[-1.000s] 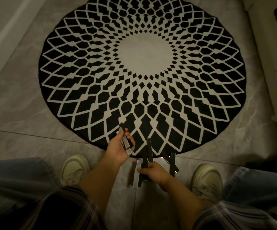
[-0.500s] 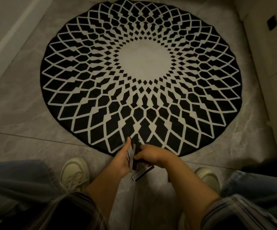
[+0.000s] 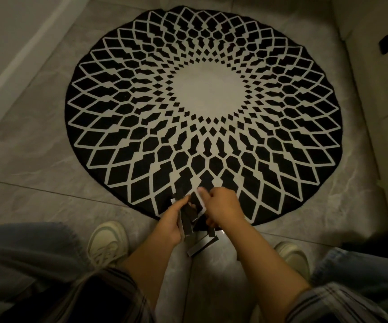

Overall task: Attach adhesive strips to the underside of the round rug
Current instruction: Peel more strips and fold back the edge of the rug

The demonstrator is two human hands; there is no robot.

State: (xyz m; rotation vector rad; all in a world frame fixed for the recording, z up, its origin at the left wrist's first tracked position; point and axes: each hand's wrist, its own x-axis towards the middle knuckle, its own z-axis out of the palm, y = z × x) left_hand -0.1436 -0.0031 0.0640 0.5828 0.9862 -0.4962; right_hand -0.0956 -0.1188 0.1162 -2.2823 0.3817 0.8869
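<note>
The round rug point(image 3: 202, 108) lies flat on the floor, patterned side up, black with a pale lattice and a pale centre. Over its near edge both my hands meet on a bundle of dark adhesive strips point(image 3: 189, 219). My left hand point(image 3: 173, 223) grips the bundle from the left. My right hand point(image 3: 221, 207) reaches in from the right and pinches a strip with a pale backing at the top of the bundle. One more strip point(image 3: 202, 245) lies on the floor tile just below my hands.
Grey floor tiles point(image 3: 37, 164) surround the rug. My two pale shoes point(image 3: 108, 241) point(image 3: 293, 257) stand on either side of my arms, knees in jeans spread wide. A wall skirting point(image 3: 30, 50) runs at the left; a pale wall with a dark socket point(image 3: 385, 44) rises at the right.
My right hand has left the strips on the floor and come up to the bundle in my left hand. Both hands have shifted slightly forward over the rug's edge.
</note>
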